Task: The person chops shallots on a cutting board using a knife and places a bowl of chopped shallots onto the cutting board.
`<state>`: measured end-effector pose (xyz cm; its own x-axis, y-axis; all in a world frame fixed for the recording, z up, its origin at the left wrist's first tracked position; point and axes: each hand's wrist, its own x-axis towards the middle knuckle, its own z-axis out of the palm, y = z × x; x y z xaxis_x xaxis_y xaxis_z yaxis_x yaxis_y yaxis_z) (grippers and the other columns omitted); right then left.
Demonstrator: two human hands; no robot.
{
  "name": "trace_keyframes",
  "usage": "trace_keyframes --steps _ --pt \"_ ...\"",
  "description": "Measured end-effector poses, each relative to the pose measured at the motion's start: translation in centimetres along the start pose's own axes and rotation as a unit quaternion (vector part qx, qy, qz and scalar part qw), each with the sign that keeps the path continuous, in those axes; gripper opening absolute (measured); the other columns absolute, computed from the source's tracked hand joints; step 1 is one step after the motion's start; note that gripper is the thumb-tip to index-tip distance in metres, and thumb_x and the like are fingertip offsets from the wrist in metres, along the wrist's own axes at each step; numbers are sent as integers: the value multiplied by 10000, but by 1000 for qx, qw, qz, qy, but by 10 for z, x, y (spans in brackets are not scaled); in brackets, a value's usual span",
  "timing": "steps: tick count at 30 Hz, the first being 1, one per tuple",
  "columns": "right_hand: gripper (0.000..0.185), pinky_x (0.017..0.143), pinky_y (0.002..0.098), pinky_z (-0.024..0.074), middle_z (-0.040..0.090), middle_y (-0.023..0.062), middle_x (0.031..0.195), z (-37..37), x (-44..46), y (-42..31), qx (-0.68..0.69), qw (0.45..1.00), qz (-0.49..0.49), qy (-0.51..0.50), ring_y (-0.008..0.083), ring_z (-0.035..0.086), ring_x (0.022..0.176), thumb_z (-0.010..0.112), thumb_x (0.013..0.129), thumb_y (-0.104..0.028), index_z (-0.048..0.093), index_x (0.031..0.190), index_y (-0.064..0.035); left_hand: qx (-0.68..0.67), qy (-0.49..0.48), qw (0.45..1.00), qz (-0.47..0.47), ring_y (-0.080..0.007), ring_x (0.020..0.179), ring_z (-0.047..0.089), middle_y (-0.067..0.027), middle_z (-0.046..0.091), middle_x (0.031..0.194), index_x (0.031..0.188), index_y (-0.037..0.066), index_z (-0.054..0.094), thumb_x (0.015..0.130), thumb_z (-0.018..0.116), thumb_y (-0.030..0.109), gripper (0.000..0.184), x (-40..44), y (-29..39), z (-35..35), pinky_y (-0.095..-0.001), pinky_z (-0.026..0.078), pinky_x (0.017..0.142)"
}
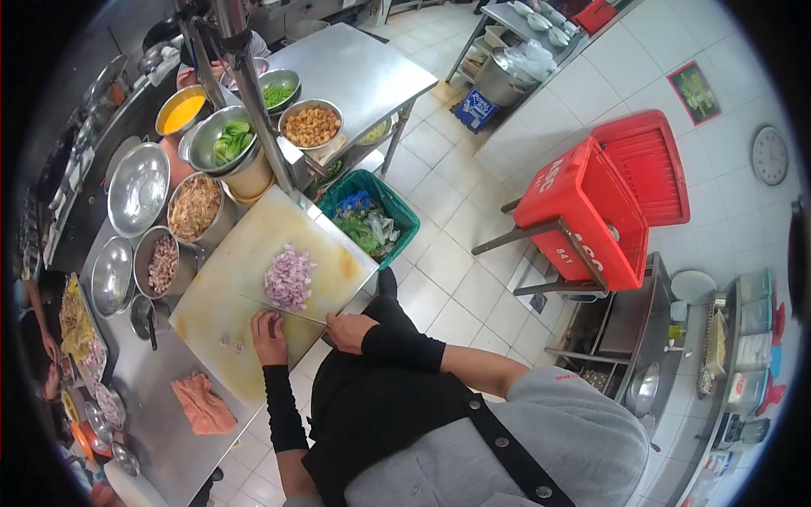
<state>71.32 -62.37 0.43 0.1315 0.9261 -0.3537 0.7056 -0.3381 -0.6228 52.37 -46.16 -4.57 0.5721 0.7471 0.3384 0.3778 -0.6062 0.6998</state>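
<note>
My right hand (pixel 348 331) grips a kitchen knife (pixel 291 312) by its handle, the thin blade pointing left across the cutting board (pixel 224 283). Beside the blade, my left hand (pixel 269 340) has its fingers curled down on a piece of red onion, mostly hidden under them. A heap of chopped red onion (pixel 289 277) lies on the board just beyond the knife. A few small onion bits (pixel 237 346) are scattered to the left of my left hand.
An orange cloth (pixel 203 403) lies left of the board. Pots of shredded meat (pixel 194 207) and diced meat (pixel 162 264) stand behind it. A green bin (pixel 397 207) is beyond the board's right edge; a red cooler (pixel 574 211) stands farther right. Other people's hands show at far left.
</note>
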Motion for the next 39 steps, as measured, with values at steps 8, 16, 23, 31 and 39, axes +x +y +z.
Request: trace_keyframes --steps 8,16,23,31,39 --pt "296 684 557 544 692 262 773 -7 1 -2 -9 1000 -8 -15 458 690 735 504 1037 -259 499 1039 36 16 2 1000 9 -384 1061 621 -174 637 1130 1030 19 653 869 667 -61 180 -9 -13 0 -463 522 918" --pt "254 705 556 568 718 249 821 -27 -4 -20 -47 994 65 -77 448 715 746 487 968 -170 515 1122 31 38 26 999 28 -422 1052 640 -204 674 1112 1067 18 682 870 678 -41 206 -15 -30 10 -482 533 921" --pt "254 672 578 565 693 274 793 -19 3 -16 -108 994 -9 -28 478 692 738 505 1030 -258 522 1056 -6 29 27 999 19 -376 1054 644 -156 661 1138 1035 24 648 860 660 -35 185 -4 -9 -2 -421 538 909" --pt "275 665 595 552 671 303 748 -44 -10 -27 -122 992 -25 -7 500 677 718 518 1037 -273 502 1022 1 17 24 1000 6 -369 1070 626 -144 648 1120 1035 31 638 862 654 -25 182 -3 -7 -1 -431 530 918" --pt "244 680 568 564 687 302 800 -35 -1 -31 -125 991 -31 -23 474 702 781 521 1018 -220 505 1006 23 22 19 1000 9 -362 1081 625 -143 645 1124 1044 22 632 875 645 -18 174 -7 -8 -3 -422 532 929"
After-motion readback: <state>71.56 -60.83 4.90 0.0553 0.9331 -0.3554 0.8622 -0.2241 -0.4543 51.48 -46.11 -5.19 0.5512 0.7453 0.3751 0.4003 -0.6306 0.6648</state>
